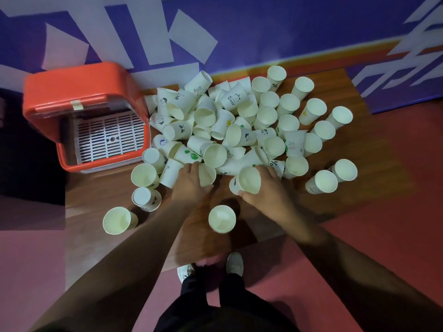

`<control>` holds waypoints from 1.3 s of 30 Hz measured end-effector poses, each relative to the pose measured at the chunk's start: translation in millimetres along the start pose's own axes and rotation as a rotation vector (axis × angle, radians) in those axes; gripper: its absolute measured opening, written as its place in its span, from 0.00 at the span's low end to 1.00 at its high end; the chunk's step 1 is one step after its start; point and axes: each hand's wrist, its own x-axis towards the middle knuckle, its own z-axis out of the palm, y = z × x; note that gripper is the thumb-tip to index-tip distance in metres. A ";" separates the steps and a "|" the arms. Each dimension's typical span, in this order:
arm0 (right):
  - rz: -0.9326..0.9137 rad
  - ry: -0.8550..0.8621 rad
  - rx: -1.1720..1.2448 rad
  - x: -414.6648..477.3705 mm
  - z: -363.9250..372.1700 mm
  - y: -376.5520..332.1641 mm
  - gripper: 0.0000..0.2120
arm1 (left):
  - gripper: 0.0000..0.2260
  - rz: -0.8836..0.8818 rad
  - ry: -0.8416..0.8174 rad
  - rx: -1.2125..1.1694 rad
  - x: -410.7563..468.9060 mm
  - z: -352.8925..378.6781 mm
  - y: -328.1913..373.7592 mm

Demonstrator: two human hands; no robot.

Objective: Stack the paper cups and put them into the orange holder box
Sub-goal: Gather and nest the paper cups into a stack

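Wood-grain tabletop [100, 192] stands against a purple wall [263, 25] marked with white shapes. Pink-red floor [395, 188] borders the table on the left, the right and the near side.

1. Orange holder box [72, 92]: located at the left end of the tabletop, against the wall. Its opening faces the camera, and a white slotted tray [110, 137] shows inside.
2. Outlying cup [118, 220]: stands mouth up near the left front edge of the table, well apart from the box.
3. Pile of paper cups [227, 121]: starts just beside the right wall of the box and covers the middle of the table. Most of its cups lie on their sides, tumbled over one another.
4. Left hand [189, 183]: palm down at the near edge of the pile, fingertips on the cups. A side-lying cup [206, 174] touches its thumb side. Whether the fingers grip anything cannot be determined.
5. Single cup [222, 218]: stands mouth up between the 2 forearms, nearer the camera than both hands.
6. Right hand [266, 188]: fingers and thumb curled round the held paper cup [247, 180], which is tilted with its mouth toward the camera, at the near edge of the pile and well apart from the box.
7. Upright cups [311, 111]: stand mouth up on the right of the pile.
8. 2 white shoes [235, 263]: on the floor at the table's near edge.
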 end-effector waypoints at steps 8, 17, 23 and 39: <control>-0.200 -0.017 -0.192 -55.6 -8.6 -28.8 0.40 | 0.34 -0.032 0.051 -0.169 -36.1 -39.3 -14.6; -0.223 -0.005 -0.166 -64.8 24.4 -61.9 0.40 | 0.33 0.002 0.098 -0.271 -59.7 -76.0 -31.9; -0.166 0.088 -0.148 -79.8 48.0 -64.4 0.39 | 0.32 0.079 0.076 -0.341 -71.5 -93.9 -45.1; 0.071 -0.261 -0.162 -67.7 80.0 -37.1 0.57 | 0.35 0.377 -0.152 -0.365 -73.4 -86.0 -14.2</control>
